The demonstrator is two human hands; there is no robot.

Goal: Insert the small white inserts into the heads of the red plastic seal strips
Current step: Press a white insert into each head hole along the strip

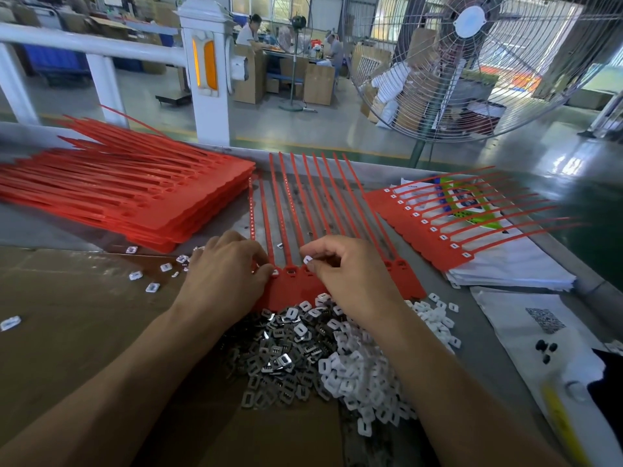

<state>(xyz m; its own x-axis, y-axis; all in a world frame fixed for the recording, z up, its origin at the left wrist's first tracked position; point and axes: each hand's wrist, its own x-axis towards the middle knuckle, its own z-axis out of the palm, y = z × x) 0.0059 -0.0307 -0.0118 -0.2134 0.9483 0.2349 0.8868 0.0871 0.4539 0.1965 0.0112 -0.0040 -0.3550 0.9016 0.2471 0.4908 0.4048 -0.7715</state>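
Right hand (350,271) pinches a light, stiff insert (307,260) by its edges; left hand (226,271) presses the strips (293,284) beneath it.

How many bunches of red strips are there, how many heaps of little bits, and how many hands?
Red strip bunches: 3 (left stack, middle sheet, right sheet)
Heaps of little bits: 2 (grey heap, white heap)
Hands: 2 (left hand, right hand pinching a white insert)
Total: 7
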